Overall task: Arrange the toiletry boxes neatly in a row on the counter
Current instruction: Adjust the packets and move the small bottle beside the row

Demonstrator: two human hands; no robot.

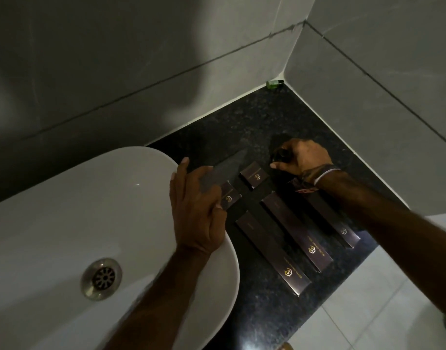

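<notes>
A black speckled granite counter (254,117) fills a tiled corner, a white basin (65,210) at left. Three long dark boxes (296,232) and two short boxes (253,174) lie side by side; a green bottle (274,84) sits far back.

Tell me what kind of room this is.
Most likely a hotel bathroom: a white basin with a metal drain, a dark stone counter against grey tiled walls, and matching logo-printed toiletry boxes.
</notes>
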